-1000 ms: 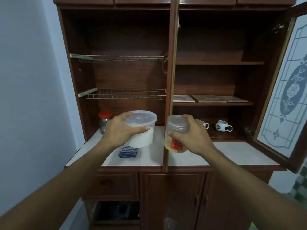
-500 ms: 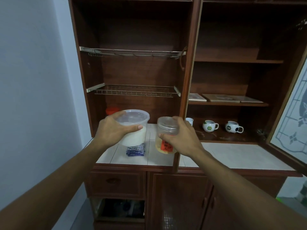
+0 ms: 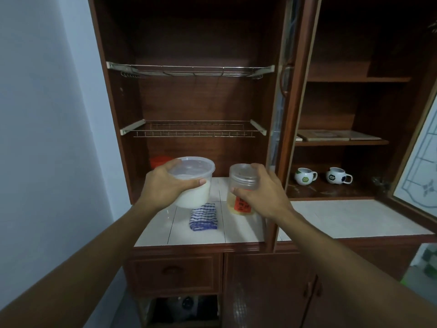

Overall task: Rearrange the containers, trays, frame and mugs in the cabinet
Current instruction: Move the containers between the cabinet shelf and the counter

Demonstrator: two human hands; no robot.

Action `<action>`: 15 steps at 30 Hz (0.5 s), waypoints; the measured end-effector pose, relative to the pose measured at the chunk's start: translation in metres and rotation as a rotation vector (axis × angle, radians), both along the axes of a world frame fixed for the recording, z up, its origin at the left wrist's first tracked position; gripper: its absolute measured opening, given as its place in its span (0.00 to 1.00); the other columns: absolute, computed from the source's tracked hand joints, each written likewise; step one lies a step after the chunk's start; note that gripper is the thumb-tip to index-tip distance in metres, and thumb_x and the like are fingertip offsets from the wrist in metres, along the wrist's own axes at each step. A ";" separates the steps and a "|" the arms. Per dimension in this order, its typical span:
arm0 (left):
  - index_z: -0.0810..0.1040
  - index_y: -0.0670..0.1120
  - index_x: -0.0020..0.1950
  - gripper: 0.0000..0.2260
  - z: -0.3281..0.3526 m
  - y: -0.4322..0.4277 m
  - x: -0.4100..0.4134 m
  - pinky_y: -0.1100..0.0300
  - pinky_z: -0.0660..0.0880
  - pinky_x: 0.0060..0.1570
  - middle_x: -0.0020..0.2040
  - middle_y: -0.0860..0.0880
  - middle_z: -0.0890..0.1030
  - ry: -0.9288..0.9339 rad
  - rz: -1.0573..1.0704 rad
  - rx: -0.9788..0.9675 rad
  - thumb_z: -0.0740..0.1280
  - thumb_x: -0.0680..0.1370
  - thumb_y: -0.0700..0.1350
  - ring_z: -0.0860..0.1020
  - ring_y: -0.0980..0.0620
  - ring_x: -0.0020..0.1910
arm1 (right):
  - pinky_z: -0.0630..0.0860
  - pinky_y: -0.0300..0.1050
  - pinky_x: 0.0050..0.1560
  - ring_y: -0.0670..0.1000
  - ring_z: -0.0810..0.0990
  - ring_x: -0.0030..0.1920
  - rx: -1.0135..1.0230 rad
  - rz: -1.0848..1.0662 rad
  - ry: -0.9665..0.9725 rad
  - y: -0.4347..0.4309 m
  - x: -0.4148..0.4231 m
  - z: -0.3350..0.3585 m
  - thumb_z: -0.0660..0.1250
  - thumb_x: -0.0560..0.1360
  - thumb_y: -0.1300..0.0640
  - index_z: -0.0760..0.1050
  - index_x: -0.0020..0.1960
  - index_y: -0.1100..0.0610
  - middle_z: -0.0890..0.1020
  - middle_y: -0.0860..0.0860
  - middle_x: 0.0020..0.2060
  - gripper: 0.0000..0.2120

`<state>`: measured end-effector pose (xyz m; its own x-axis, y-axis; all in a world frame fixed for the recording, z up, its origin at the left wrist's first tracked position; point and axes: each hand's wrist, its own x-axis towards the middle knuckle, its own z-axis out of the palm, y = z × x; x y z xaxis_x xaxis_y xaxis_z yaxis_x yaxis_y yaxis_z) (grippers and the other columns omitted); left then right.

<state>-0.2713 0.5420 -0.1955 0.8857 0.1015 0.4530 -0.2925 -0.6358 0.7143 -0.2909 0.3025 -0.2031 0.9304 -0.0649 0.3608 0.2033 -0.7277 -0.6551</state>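
Tub (image 3: 192, 166), clear lid, white contents: gripped by the left hand (image 3: 165, 188), fingers curled over the far rim, thumb clamped across the front wall. It appears lifted off the counter (image 3: 236, 230), over the left section.

Jar (image 3: 242, 177), clear with screw lid, orange label and yellowish contents: gripped by the right hand (image 3: 262, 195), fingers curled over the lid, thumb pressed on the wall just under it. It is level with the tub and just right of it, not touching, and also looks raised off the tiles.

Cloth (image 3: 203, 217), blue-and-white striped, folded: lies on the tiles below and between the two containers.

Red lid (image 3: 159, 160): at the back left of the counter, mostly hidden behind the left hand.

Racks, lower (image 3: 191, 130) and upper (image 3: 189, 71): wire, across the left bay of the cabinet (image 3: 113, 91).

Mugs, one (image 3: 305, 176) and another (image 3: 338, 175): white, upright, side by side but apart on the lowest shelf of the right bay, handles to the right.

Flat pieces (image 3: 331, 135): lying on the shelf above the mugs; tray or frame cannot be told.

Door (image 3: 421, 162), patterned glass: stands open at far right.
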 end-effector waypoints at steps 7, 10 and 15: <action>0.72 0.50 0.71 0.45 -0.013 0.019 0.033 0.50 0.75 0.61 0.65 0.50 0.77 0.019 -0.035 0.002 0.74 0.58 0.69 0.76 0.49 0.61 | 0.69 0.52 0.64 0.56 0.68 0.69 0.001 -0.103 0.046 0.027 0.015 -0.014 0.72 0.72 0.43 0.56 0.76 0.48 0.64 0.53 0.72 0.39; 0.73 0.50 0.70 0.43 -0.022 0.020 0.049 0.54 0.75 0.59 0.63 0.52 0.78 0.029 -0.068 -0.006 0.74 0.59 0.68 0.76 0.50 0.59 | 0.69 0.52 0.65 0.57 0.67 0.70 0.005 -0.129 0.063 0.029 0.030 -0.021 0.72 0.72 0.42 0.54 0.77 0.48 0.63 0.54 0.73 0.41; 0.74 0.48 0.69 0.40 -0.039 0.017 0.081 0.61 0.73 0.55 0.63 0.51 0.79 0.027 -0.058 -0.009 0.76 0.61 0.66 0.76 0.52 0.59 | 0.68 0.52 0.67 0.58 0.67 0.71 0.021 -0.157 0.086 0.033 0.060 -0.039 0.72 0.73 0.44 0.52 0.78 0.50 0.61 0.54 0.74 0.43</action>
<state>-0.1901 0.5590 -0.2345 0.9021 0.0536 0.4282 -0.3091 -0.6121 0.7279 -0.2306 0.3356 -0.2425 0.9355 -0.2188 0.2775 0.0306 -0.7322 -0.6804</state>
